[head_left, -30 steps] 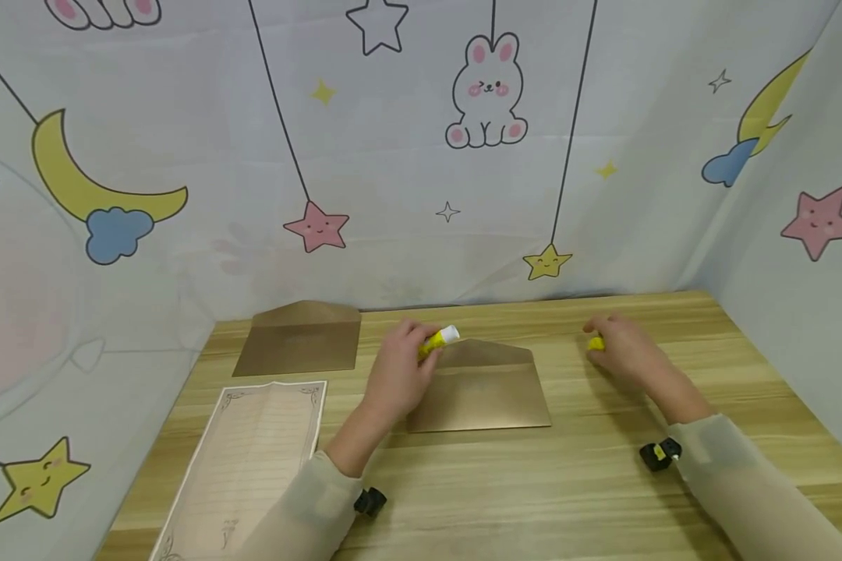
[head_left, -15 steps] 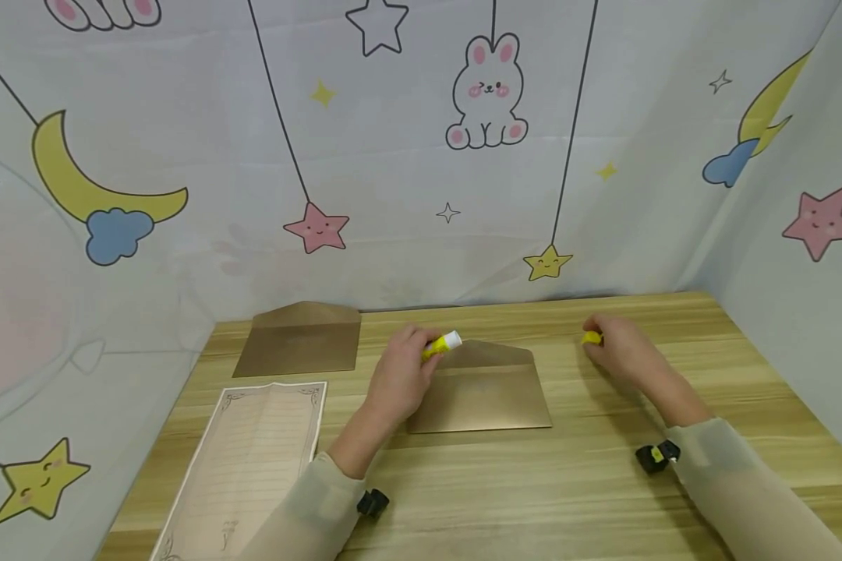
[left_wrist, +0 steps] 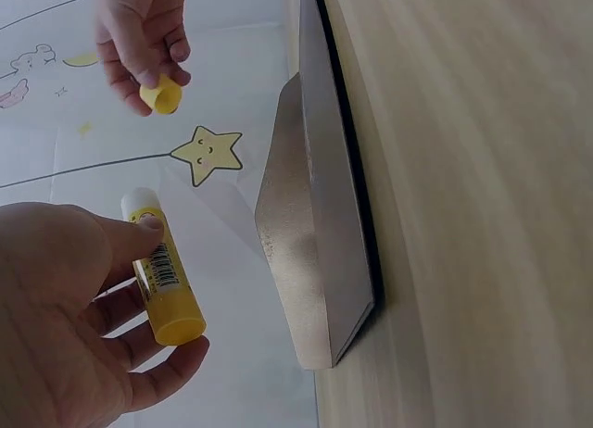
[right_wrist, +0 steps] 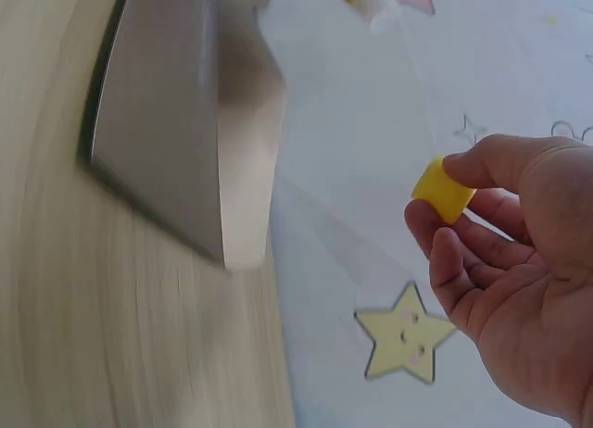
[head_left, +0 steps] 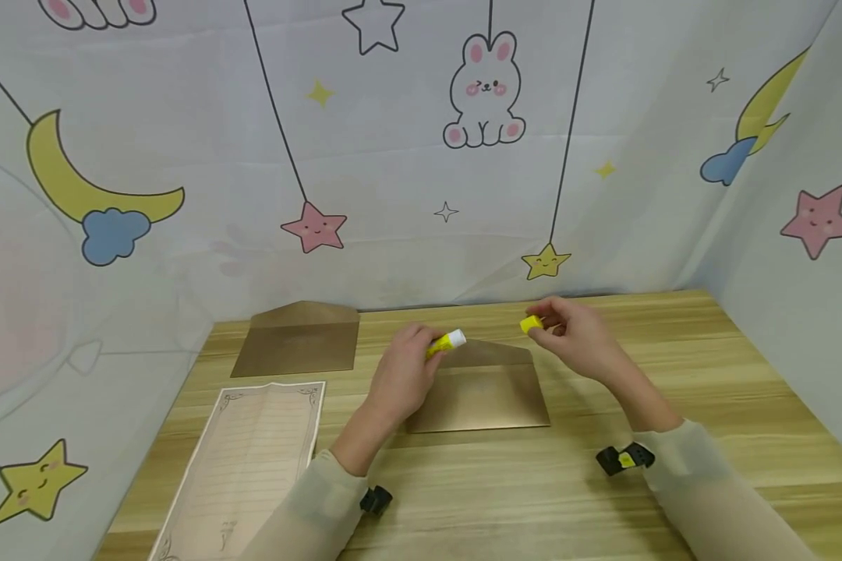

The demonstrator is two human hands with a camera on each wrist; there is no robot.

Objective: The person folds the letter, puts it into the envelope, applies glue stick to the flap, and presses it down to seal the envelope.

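Note:
My left hand (head_left: pixel 401 372) grips a yellow glue stick (left_wrist: pixel 165 278) with a white tip, above the left part of a brown envelope (head_left: pixel 487 397). That envelope lies on the table with its pointed flap opened away from me. Between thumb and fingers, my right hand (head_left: pixel 581 336) pinches the yellow cap (right_wrist: pixel 444 191) of the glue stick, off the envelope's upper right corner. Cap and glue stick are apart, with the white tip facing the cap. In the left wrist view the cap's hollow end shows.
A second brown envelope (head_left: pixel 298 349) lies at the table's back left, flap opened. In front of it is a lined sheet of letter paper (head_left: pixel 252 444) with an ornate border, partly under my left sleeve. A printed white curtain (head_left: pixel 393 156) stands behind the wooden table (head_left: pixel 491 499).
My right hand has moved left with the cap, nearer to the glue stick. The left hand has hardly shifted, still holding the glue stick. Envelopes and paper lie as before.

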